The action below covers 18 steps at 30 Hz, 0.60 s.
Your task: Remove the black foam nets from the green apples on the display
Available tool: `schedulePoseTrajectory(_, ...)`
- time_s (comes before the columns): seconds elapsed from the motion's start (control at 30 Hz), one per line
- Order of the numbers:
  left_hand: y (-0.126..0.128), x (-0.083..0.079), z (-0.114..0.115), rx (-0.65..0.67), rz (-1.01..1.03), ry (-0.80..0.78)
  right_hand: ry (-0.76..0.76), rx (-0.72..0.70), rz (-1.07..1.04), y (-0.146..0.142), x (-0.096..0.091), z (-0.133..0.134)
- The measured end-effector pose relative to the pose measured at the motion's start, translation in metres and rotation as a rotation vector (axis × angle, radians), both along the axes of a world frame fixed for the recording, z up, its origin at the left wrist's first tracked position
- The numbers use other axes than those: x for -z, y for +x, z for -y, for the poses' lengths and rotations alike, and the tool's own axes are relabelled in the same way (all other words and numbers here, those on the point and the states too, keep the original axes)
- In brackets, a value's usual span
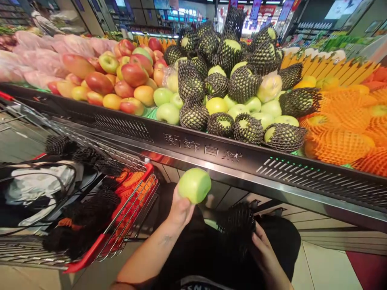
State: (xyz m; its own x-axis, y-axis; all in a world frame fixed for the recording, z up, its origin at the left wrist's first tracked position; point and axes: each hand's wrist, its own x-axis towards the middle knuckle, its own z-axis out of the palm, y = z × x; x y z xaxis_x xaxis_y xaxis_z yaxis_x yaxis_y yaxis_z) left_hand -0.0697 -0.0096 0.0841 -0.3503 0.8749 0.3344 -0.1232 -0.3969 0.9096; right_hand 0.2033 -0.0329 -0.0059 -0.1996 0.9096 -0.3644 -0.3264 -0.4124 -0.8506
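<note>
A bare green apple (194,185) rests in the grip of my left hand (180,207), held up just in front of the display's metal edge. My right hand (262,241), lower and to the right, has its fingers closed on a black foam net sleeve (240,219), dark against my black clothes. Part of that sleeve and some of the right fingers are hard to make out. Behind the ledge lie loose green apples (167,113) and others wrapped in black net sleeves (248,128).
A shopping cart with a red rim (99,247) stands at the left, holding black and orange net sleeves (130,187) and a white bag (33,189). Red-yellow apples (99,82) are heaped left on the display; orange-netted fruit (341,145) lies right. The black display rail (181,139) runs across.
</note>
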Motion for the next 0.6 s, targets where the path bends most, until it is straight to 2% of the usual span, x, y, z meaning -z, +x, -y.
schedulePoseTrajectory(0.07, 0.002, 0.008, 0.004, 0.188, 0.203, -0.128, -0.044, 0.002, -0.011, 0.002, -0.005, 0.005)
schedulePoseTrajectory(0.13, 0.003, 0.010, 0.007, 0.307, 0.288, -0.188, -0.052, -0.038, -0.008, 0.002, -0.017, 0.005)
schedulePoseTrajectory(0.23, 0.007, 0.008, 0.008, 0.394, 0.371, -0.209, 0.007, -0.112, -0.021, -0.002, -0.032, 0.004)
schedulePoseTrajectory(0.37, 0.015, 0.007, 0.009, 0.487, 0.488, -0.257, 0.095, -0.191, -0.041, -0.013, -0.039, 0.001)
schedulePoseTrajectory(0.5, 0.018, 0.010, 0.011, 0.499, 0.428, -0.236, 0.153, -0.346, 0.009, -0.022, -0.049, -0.005)
schedulePoseTrajectory(0.53, 0.017, 0.010, 0.011, 0.466, 0.352, -0.198, 0.167, -0.379, 0.037, -0.024, -0.053, -0.007)
schedulePoseTrajectory(0.6, 0.016, 0.011, 0.008, 0.310, 0.089, -0.094, 0.195, -0.423, 0.088, -0.025, -0.058, -0.010)
